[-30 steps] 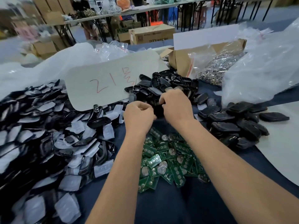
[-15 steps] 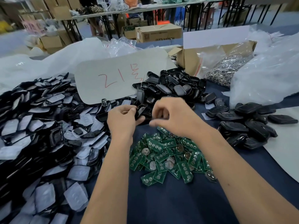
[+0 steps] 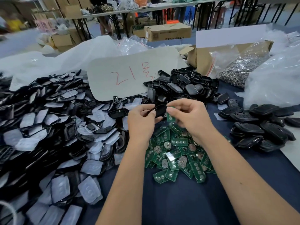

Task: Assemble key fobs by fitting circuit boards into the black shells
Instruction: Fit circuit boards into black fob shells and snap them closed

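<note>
Circuit boards (image 3: 176,157) piled green on the blue surface (image 3: 186,200) under both forearms. Above the pile, left hand (image 3: 142,118) grips a black shell (image 3: 159,110) in curled fingers; right hand (image 3: 193,115) pinches one board (image 3: 170,115) at the shell's right edge, touching. Beyond: loose shell heap (image 3: 183,87).

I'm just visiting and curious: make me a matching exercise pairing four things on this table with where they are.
Things:
1. green boards pile
2. white card
3. black shell
4. single green board

Places:
A. pinched by the right hand
B. held in the left hand
C. on the blue cloth, under the hands
D. behind the hands, marked in red

Pairs: 1-C, 2-D, 3-B, 4-A
</note>
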A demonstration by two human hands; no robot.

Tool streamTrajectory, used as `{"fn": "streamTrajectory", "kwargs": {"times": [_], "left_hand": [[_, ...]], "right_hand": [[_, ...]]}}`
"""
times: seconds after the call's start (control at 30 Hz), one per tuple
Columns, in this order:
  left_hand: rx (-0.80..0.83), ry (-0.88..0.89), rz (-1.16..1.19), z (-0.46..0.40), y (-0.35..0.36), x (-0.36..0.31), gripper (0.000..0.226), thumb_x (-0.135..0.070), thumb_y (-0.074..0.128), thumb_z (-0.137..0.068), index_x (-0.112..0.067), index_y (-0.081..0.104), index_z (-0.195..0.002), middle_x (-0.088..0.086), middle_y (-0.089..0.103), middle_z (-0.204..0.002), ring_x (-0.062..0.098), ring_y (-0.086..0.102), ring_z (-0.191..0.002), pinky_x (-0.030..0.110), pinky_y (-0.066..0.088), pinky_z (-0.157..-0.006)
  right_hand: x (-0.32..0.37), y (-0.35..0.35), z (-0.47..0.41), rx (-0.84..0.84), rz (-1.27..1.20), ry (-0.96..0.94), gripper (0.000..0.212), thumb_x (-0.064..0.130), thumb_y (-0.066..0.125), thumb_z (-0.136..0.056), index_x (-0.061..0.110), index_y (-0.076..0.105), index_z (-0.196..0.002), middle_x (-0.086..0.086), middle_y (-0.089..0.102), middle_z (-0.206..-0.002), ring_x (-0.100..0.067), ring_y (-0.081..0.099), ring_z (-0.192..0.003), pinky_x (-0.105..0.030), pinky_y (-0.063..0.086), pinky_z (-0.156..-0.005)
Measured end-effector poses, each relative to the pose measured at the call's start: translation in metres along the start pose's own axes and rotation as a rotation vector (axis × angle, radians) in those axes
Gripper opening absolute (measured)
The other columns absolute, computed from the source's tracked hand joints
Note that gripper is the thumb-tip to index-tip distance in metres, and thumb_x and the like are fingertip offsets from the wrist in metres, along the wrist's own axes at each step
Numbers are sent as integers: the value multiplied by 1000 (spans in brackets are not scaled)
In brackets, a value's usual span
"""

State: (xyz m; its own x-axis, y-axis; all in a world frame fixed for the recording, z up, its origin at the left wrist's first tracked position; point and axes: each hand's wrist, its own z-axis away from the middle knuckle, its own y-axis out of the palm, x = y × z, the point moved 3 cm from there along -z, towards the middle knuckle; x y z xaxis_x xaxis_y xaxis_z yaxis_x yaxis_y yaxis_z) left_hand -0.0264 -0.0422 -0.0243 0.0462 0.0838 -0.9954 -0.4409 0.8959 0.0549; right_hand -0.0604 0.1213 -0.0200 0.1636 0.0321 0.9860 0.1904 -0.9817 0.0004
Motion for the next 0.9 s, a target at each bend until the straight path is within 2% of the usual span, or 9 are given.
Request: {"fn": "streamTrajectory", "kwargs": {"times": [0.1,0.17,0.27,0.33,0.47,0.57,0.8,0.9], "left_hand": [[92,11,-32,3,11,-1,27,3,56,-100,-17,73,-101,4,73,-106,18,79,-78,22,61,-72],[145,28,-51,5,17,-3,32,6,54,-100,-18,74,-101,4,71,-111,21,78,-87,18,60,-72],[175,50,-46,7,20,-5,30,9,55,-99,-13,75,-104,9,73,-113,27,77,-95,18,60,-72],[180,57,-34,8,19,-5,28,9,57,-99,-11,76,-104,6,73,-108,25,78,-91,19,60,-72],[195,72,-34,7,20,-4,31,8,57,-99,-17,76,-98,4,71,-106,17,79,-78,29,64,-79],[204,80,-33,7,21,-4,35,7,57,-99,-21,77,-96,6,72,-107,20,79,-76,32,64,-81],[215,73,-1,6,21,-2,31,8,57,-99,-16,77,-101,16,73,-115,21,79,-85,39,64,-86],[209,89,4,5,23,0,29,9,58,-98,-12,77,-101,15,75,-109,23,77,-93,35,64,-81]], "right_hand": [[-8,-8,-2,-182,-116,23,2,8,80,-89,9,78,-90,-6,70,-72,-15,54,-52,-23,43,-46],[-9,-12,-2,-281,-131,16,8,8,82,-88,4,76,-90,-7,72,-69,-17,59,-51,-25,49,-50],[-10,-12,-1,-358,-55,-27,17,12,86,-85,2,73,-88,-7,74,-67,-19,68,-51,-28,56,-53],[-10,-11,0,-392,62,-51,19,21,89,-83,9,74,-83,-5,75,-67,-20,72,-56,-34,59,-56],[-9,-10,0,-423,194,-57,20,33,91,-77,21,76,-75,0,74,-66,-19,72,-59,-43,63,-64],[-8,-11,1,-430,199,-49,22,35,92,-77,21,76,-75,1,74,-65,-17,72,-55,-43,63,-61],[-3,-9,3,-438,229,-42,22,36,92,-77,19,77,-75,0,74,-65,-21,72,-60,-47,63,-63],[-1,-7,4,-452,274,-65,23,33,91,-78,17,75,-75,0,73,-65,-22,72,-62,-47,62,-63]]}}
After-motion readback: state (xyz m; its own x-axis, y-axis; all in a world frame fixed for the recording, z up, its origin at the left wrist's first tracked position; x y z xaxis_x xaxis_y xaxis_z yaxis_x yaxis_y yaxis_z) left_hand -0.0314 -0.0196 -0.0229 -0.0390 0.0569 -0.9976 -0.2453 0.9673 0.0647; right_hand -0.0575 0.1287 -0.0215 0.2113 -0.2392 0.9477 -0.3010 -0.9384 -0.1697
